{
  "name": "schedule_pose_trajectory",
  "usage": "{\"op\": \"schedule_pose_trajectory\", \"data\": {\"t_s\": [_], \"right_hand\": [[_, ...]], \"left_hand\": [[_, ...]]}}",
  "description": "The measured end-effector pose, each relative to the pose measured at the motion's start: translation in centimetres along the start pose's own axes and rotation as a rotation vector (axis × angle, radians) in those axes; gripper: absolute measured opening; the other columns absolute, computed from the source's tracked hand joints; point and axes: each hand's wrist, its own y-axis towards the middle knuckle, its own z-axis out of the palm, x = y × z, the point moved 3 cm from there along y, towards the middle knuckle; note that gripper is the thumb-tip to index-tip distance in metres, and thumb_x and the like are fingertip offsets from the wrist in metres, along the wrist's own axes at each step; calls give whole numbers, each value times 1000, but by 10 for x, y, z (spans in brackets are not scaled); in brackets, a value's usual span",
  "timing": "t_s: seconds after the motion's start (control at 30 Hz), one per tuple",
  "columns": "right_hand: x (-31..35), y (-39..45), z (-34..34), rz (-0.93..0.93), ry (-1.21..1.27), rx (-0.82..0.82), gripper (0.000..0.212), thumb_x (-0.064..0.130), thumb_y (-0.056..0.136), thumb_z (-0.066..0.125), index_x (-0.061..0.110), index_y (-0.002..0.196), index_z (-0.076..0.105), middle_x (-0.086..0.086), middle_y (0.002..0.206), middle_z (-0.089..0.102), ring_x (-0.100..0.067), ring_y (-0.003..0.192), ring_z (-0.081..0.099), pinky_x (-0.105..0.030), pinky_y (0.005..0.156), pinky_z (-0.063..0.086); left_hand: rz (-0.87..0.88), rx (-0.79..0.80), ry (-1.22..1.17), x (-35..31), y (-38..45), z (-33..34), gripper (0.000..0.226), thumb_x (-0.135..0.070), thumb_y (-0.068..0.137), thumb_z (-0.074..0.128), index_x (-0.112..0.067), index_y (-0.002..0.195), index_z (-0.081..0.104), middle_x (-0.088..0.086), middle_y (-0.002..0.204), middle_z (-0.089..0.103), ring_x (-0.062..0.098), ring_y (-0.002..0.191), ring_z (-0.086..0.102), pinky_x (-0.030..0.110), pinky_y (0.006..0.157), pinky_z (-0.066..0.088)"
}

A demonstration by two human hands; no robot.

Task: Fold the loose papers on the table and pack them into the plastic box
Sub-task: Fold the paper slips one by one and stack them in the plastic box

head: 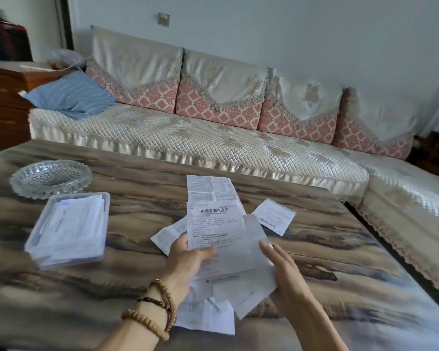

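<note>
My left hand (188,259) grips a printed leaflet (214,224) by its lower left edge and holds it up above the table. My right hand (284,272) is beside the sheet's right edge, fingers straight, holding nothing. Several loose papers lie under and around the hands: one long sheet (211,188) farther back, a small folded one (274,216) to the right, and others (208,315) near me. The clear plastic box (36,239) sits at the left with folded papers (74,224) inside it.
A cut-glass dish (50,177) stands behind the box on the brown marbled table (327,249). A quilted cream sofa (188,138) with pink cushions runs along the far side and the right. A blue cloth (71,97) lies on its left end.
</note>
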Motion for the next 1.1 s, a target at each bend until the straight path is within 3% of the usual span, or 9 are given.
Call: {"op": "schedule_pose_trajectory", "data": {"t_s": [0.2,0.33,0.5,0.6,0.7,0.8,0.93,1.03,1.1], "right_hand": [[3,-10,21,-113,-389,-123,18,13,95,59,4,85,72,-9,81,76,-20,69,67,-34,64,55],[2,-6,28,-280,-454,-238,29,20,94,62,-1,74,60,0,62,63,-10,54,51,-22,49,41],[-2,-3,49,-389,-520,-108,45,35,97,48,-1,72,53,3,60,49,-10,57,40,-23,50,33],[-5,0,51,-294,-603,-20,56,42,102,36,3,76,65,1,66,64,-8,60,52,-30,56,42],[5,5,28,-269,-593,-80,50,39,101,47,8,63,60,6,59,53,-9,58,43,-27,53,31],[8,15,13,-224,-568,-61,49,38,99,52,-2,73,62,0,64,55,-13,62,45,-29,59,32],[-6,25,13,-123,-635,-2,50,37,101,48,0,67,57,1,65,50,-12,63,41,-28,60,31],[5,55,-15,-46,-601,-231,43,37,95,57,7,63,56,-6,57,47,-16,52,41,-26,52,35],[14,90,-46,-23,-711,-482,33,36,84,67,14,63,54,-5,61,53,-24,63,51,-32,61,40]], "left_hand": [[34,58,37,1,-10,-24,48,4,74,77,-18,113,60,-4,101,75,16,96,70,39,88,56],[26,31,5,6,-10,-36,42,4,76,76,-18,110,65,-3,102,75,21,99,70,47,93,54],[-101,134,-120,12,-11,-37,26,-25,85,74,-13,108,71,8,102,75,29,97,71,51,92,54],[-41,-13,-101,12,-5,-34,17,-20,89,69,-11,103,73,5,95,76,25,91,73,46,87,57],[-25,-58,-122,11,0,-37,12,-14,92,65,-11,100,74,4,97,76,25,93,72,49,89,56],[-58,-85,-163,12,6,-36,11,-14,90,68,-9,97,75,8,95,76,29,92,72,51,88,56],[-46,-107,-94,18,12,-23,9,-16,88,71,-13,95,74,3,90,77,24,85,73,41,78,59],[7,-185,13,17,23,-19,9,-12,89,69,-16,96,72,0,92,75,18,86,70,30,68,54],[39,-184,80,14,32,-16,11,-12,89,68,-18,97,72,-4,94,73,15,86,68,26,66,52]]}}
